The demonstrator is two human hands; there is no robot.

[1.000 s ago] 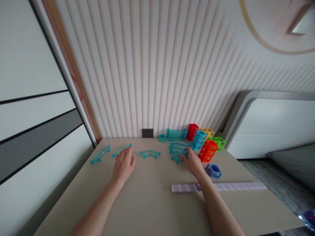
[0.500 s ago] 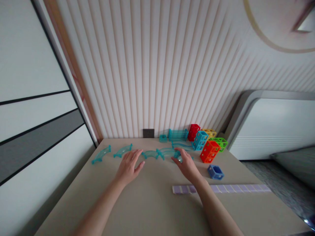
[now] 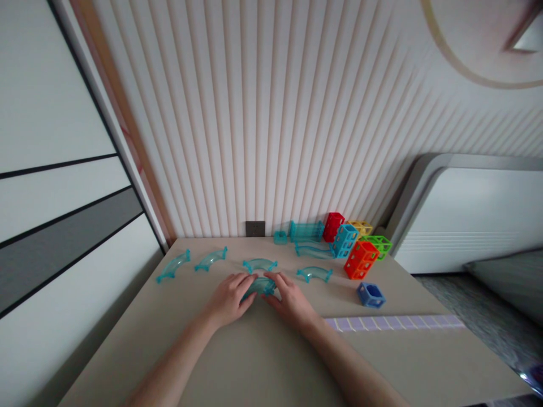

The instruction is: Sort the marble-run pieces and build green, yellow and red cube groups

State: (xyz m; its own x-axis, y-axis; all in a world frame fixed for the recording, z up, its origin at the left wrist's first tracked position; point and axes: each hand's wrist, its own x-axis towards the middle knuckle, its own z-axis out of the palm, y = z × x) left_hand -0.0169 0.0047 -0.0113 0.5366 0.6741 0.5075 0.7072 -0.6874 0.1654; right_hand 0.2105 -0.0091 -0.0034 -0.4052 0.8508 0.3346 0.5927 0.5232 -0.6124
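A translucent teal curved track piece (image 3: pixel 260 286) lies between my hands near the middle of the table. My left hand (image 3: pixel 232 297) grips its left end, thumb in front and fingers behind. At its right end, my right hand (image 3: pixel 289 297) closes on it in the same way. Just behind is another curved track piece (image 3: pixel 259 264), apart from the one I hold. A third curved piece (image 3: pixel 314 274) rests to the right of my right hand. Two more teal pieces, one nearer (image 3: pixel 211 259) and one farther left (image 3: pixel 173 265), lie on the left.
At the back right stand red (image 3: pixel 334 227), light blue (image 3: pixel 345 241), orange (image 3: pixel 361 260), yellow and green (image 3: pixel 377 247) block frames. A dark blue block (image 3: pixel 371 295) sits before them. A purple strip (image 3: pixel 394 323) runs across the right of the table (image 3: pixel 254 362). The ribbed wall (image 3: pixel 237 113) rises behind.
My right hand has brought a curved track piece left and nearer to me. My left hand has moved right and closed on its left end. A piece by the right hand is now uncovered.
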